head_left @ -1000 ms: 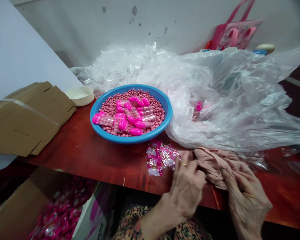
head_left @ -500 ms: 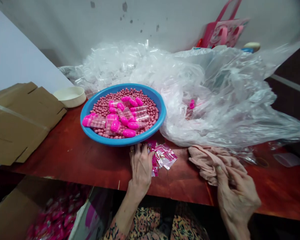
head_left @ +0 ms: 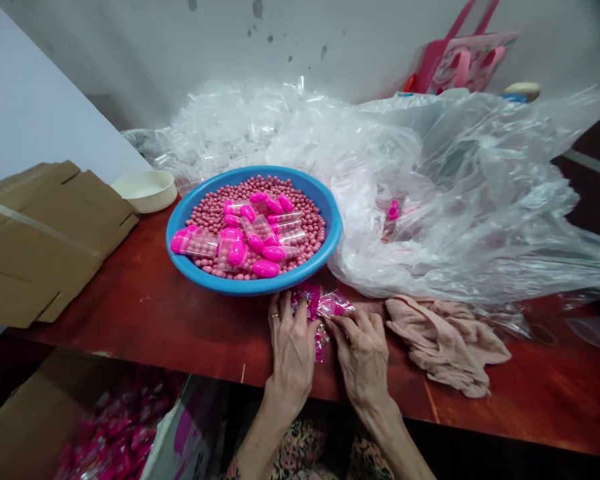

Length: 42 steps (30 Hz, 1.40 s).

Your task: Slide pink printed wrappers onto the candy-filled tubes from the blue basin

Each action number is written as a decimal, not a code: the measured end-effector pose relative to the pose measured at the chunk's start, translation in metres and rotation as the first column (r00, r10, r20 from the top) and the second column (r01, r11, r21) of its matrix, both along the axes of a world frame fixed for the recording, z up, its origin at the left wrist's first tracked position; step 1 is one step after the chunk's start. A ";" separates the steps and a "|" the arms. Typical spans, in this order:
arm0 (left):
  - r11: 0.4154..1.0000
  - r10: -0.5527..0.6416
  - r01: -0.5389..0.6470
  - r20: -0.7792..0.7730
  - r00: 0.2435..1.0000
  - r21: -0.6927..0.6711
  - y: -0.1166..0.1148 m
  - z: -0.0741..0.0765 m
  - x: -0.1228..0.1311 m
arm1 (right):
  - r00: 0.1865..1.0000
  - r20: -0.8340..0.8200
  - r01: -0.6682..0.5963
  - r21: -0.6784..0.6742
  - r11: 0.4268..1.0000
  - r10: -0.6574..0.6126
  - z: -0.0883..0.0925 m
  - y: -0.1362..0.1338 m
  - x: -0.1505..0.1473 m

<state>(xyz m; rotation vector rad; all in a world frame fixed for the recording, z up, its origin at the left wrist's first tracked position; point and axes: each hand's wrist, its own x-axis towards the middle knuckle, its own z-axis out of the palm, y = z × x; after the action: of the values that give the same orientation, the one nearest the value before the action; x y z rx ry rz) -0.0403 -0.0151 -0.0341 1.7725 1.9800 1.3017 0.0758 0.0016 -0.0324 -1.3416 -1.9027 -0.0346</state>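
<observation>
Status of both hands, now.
Left hand: at the packets; whether it grips one cannot be told.
Right hand: also at the packets; grip cannot be told.

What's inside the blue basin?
The blue basin holds small dusty-pink beads, with clear, pink-capped tubes lying on top. The beads hide its bottom, so anything buried can't be seen.

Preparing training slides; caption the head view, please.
Left hand and right hand on pink packets, near a blue basin of beads.
</observation>
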 end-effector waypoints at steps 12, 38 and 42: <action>0.993 0.065 -0.001 0.544 0.836 -0.117 -0.003 0.032 -0.002 | 0.981 -0.176 -0.048 0.201 0.978 0.084 0.010 -0.011 0.007; 0.989 0.110 0.060 0.935 0.337 -0.138 -0.010 0.041 0.014 | 0.694 -0.716 -0.291 -0.385 0.876 -0.084 0.022 -0.037 0.000; 0.991 0.101 0.037 0.910 0.402 -0.127 -0.014 0.046 0.009 | 0.678 -0.734 -0.347 -0.363 0.865 -0.036 0.032 -0.032 0.003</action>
<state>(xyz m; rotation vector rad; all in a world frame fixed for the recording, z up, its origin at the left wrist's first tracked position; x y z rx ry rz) -0.0316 -0.0293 0.0117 0.5880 1.3371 1.5959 0.0790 -0.0304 -0.0001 -1.2090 -1.3394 0.9933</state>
